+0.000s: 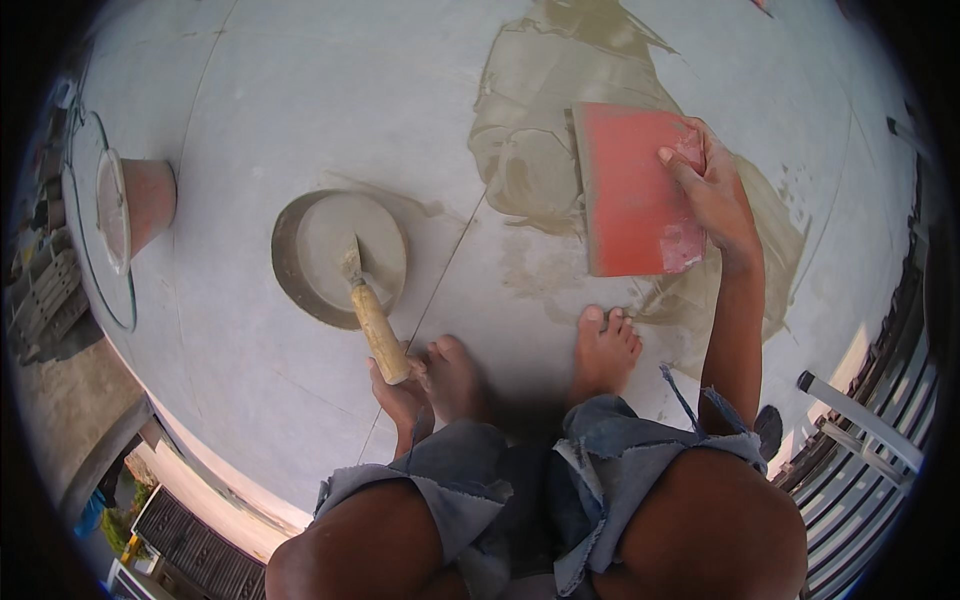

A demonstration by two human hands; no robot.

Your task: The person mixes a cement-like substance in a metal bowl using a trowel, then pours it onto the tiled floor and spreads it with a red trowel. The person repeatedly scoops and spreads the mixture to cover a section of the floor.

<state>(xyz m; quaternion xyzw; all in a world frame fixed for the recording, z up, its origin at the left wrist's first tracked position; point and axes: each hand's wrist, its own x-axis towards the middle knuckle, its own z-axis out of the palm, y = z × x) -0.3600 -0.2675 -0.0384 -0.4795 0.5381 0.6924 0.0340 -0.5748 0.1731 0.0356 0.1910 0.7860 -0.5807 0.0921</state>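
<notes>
My right hand (715, 195) grips the right edge of a red rectangular plastic spreader (632, 195), thumb on top. Grey paste coats the spreader's left edge. It lies over a wet smear of cement paste (535, 90) on the grey floor. A round basin (288, 262) of the same paste stands to the left. A trowel (375, 325) rests in it, blade in the paste, wooden handle over the near rim. My left hand (402, 402) is low beside my left foot, behind the handle's end. Its fingers look apart and not wrapped round the handle; part of it is hidden.
A reddish bucket (150, 205) with a pale rim stands at the far left, by a thin green hose (120, 325). A metal railing (860, 420) runs along the right. My bare feet (605, 350) are on the floor between basin and smear. The floor's edge drops off at lower left.
</notes>
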